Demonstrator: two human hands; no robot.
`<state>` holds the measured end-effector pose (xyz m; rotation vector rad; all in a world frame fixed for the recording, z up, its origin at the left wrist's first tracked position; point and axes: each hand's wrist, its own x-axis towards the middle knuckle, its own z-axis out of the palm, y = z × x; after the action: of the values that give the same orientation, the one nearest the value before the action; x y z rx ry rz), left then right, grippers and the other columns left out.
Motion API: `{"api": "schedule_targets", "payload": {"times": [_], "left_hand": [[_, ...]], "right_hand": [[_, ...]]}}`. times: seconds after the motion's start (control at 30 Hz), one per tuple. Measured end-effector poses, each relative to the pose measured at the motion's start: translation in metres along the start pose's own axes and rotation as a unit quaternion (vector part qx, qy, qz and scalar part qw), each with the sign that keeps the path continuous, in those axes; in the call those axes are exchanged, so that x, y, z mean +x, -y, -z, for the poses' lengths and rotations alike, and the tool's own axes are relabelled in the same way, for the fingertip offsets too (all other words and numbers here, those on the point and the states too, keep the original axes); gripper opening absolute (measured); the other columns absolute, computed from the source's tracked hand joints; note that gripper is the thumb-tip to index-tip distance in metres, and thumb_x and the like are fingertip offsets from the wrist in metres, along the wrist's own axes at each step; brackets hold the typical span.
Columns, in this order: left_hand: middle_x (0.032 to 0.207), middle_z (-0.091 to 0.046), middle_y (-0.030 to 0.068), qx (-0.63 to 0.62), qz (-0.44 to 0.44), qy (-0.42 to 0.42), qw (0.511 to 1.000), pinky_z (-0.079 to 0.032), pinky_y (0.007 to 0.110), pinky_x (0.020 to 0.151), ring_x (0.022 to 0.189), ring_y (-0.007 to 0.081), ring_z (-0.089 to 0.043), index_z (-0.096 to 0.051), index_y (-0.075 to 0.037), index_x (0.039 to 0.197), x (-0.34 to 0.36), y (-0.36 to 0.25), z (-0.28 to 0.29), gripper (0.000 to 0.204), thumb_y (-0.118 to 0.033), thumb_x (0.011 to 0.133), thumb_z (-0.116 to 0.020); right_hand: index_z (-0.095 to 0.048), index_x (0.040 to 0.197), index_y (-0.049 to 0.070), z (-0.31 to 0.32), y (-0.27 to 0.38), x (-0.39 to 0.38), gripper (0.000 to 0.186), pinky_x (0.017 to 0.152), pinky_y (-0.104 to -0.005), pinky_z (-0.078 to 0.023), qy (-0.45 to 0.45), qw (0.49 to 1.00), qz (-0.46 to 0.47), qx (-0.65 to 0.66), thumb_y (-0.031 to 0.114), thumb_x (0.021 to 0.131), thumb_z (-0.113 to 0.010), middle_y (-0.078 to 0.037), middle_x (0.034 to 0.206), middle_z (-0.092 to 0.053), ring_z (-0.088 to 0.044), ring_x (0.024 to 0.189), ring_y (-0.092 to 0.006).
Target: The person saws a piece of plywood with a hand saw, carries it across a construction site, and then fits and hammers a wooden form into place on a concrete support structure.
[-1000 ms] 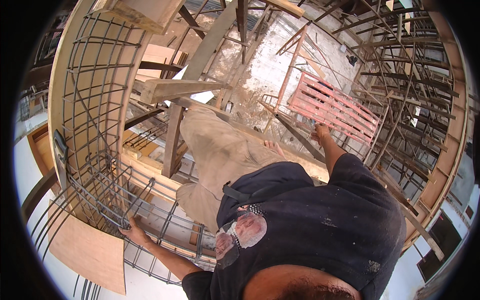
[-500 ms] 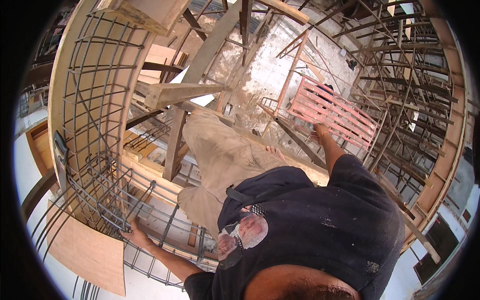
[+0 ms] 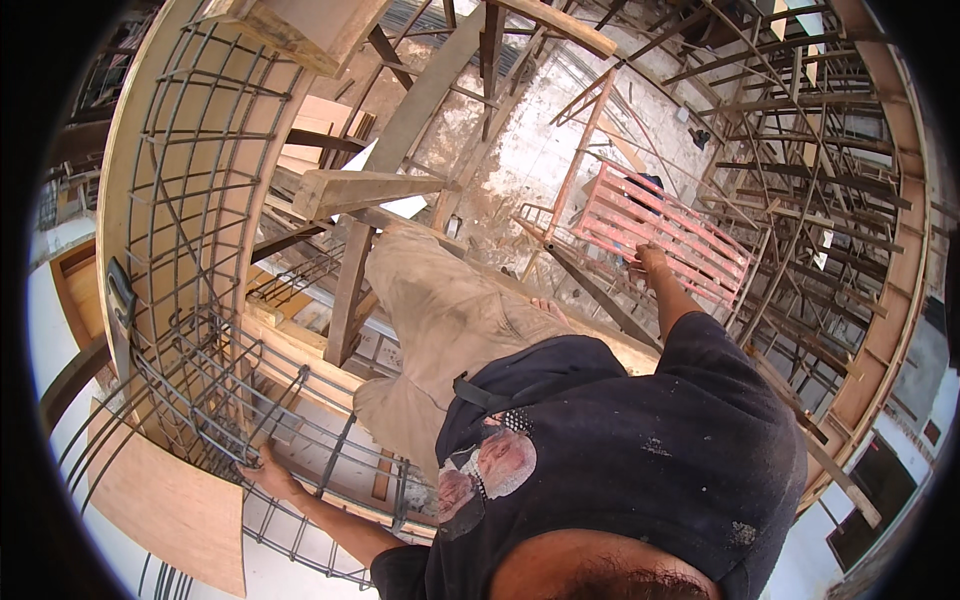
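Head view: rebar cage (image 3: 338, 450), near left; left hand (image 3: 266, 474) at its bars, closure I cannot tell. Right hand (image 3: 648, 262), seen against pink slatted platform (image 3: 662, 216), grip unclear. Step, I judge: bracing; next move calls for sure handhold.

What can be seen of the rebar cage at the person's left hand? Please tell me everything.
The rebar cage is an open lattice of long grey-brown bars, apparently steel, crossed by squarish ties, with no concrete visible around them. One section runs from the lower left toward the person's dark shirt, where it passes from view; at a crowded corner it meets another section beside plywood formwork. The left hand touches the cage near this corner; whether it grips a bar is unclear.
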<state>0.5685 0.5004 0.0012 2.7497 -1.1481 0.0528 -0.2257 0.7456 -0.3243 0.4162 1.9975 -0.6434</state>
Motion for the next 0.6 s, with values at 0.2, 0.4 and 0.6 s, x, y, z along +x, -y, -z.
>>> {"api": "schedule_targets", "payload": {"times": [0.2,0.4,0.6], "left_hand": [[0.145,-0.048,0.0262,-0.052,0.001,0.056,0.997,-0.044,0.044,0.104,0.125,0.0379,-0.055,-0.025,-0.004,0.156,-0.010,-0.012,0.012,0.101,-0.051,0.079,-0.072],[0.157,-0.029,0.0264,-0.160,-0.007,0.174,0.972,-0.038,0.042,0.112,0.137,0.0371,-0.042,-0.017,0.000,0.157,-0.029,0.010,0.039,0.097,-0.050,0.092,-0.067],[0.147,-0.045,0.0235,-0.145,0.078,0.274,0.948,-0.042,0.045,0.103,0.127,0.0326,-0.050,-0.033,-0.001,0.152,-0.041,0.097,0.048,0.086,-0.059,0.094,-0.057]], "right_hand": [[-0.054,0.129,0.009,0.005,0.022,-0.001,0.036,0.071,-0.0409,-0.058,-0.007,1.000,0.025,-0.011,0.030,0.100,-0.057,-0.012,0.120,-0.061,-0.066,0.093,-0.0250],[-0.054,0.130,0.007,0.003,0.043,0.001,0.039,0.071,-0.0415,-0.057,-0.014,0.999,0.049,0.000,0.030,0.099,-0.058,-0.012,0.115,-0.062,-0.065,0.089,-0.0241],[-0.057,0.129,0.008,-0.014,0.054,0.006,0.041,0.071,-0.0445,-0.055,0.017,0.998,0.066,-0.006,0.030,0.094,-0.061,-0.013,0.110,-0.063,-0.065,0.088,-0.0272]]}}
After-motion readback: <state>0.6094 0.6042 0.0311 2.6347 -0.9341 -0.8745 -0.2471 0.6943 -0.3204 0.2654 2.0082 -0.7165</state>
